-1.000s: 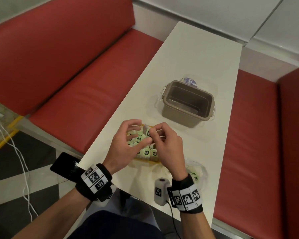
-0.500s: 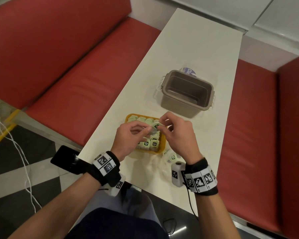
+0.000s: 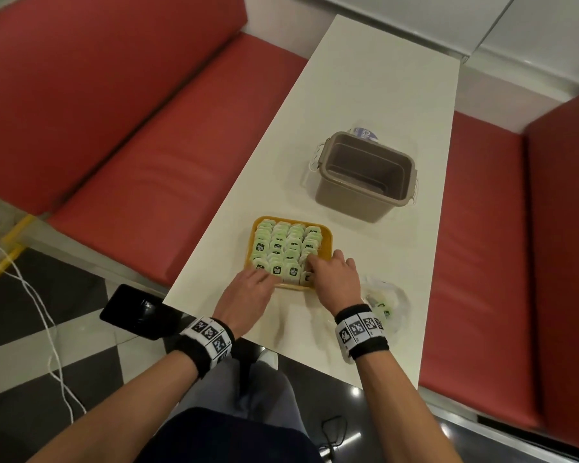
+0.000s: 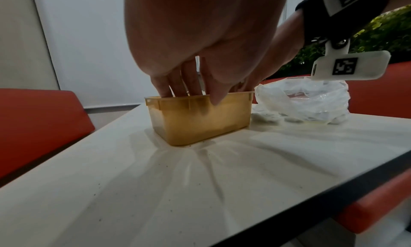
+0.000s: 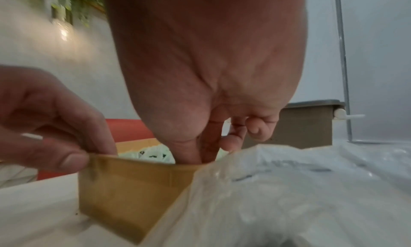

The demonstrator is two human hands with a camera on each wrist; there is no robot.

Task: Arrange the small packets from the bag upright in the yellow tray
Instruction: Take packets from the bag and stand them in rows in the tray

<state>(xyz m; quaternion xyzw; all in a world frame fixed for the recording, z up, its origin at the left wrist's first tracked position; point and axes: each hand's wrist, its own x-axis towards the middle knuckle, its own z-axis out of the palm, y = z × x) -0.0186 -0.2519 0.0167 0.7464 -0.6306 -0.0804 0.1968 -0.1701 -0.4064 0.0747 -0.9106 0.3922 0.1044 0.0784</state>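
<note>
On a long white table [image 3: 365,105] between red bench seats, a person seated at the near end works with both hands at a small yellow tray [image 3: 327,236]. Pale green packets [image 3: 283,243] with dark labels stand on edge in the tray, in about four close rows that nearly fill it.

Left hand [image 3: 248,292]: it rests at the tray's near left corner. From the left wrist view its fingers [image 4: 175,82] reach straight down over the rim among the packets, while the thumb presses the outer wall, steadying the tray. It appears to pinch the wall lightly.

Right hand [image 3: 335,279]: it sits over the near right corner, fingers [image 5: 211,140] held narrow and dipped into the last gap. They seem to be seating or straightening a packet, but whether one is gripped cannot be told, since the palm hides it.

Just right of the tray, beside the right wrist, lies a crumpled clear plastic bag [image 3: 386,304] with a few green packets visible inside.

Farther up the table stands an open grey-brown bin [image 3: 361,188], well apart from the tray.

By this view, the task looks nearly finished: most packets are upright, only a handful remain bagged, and little room is left.
</note>
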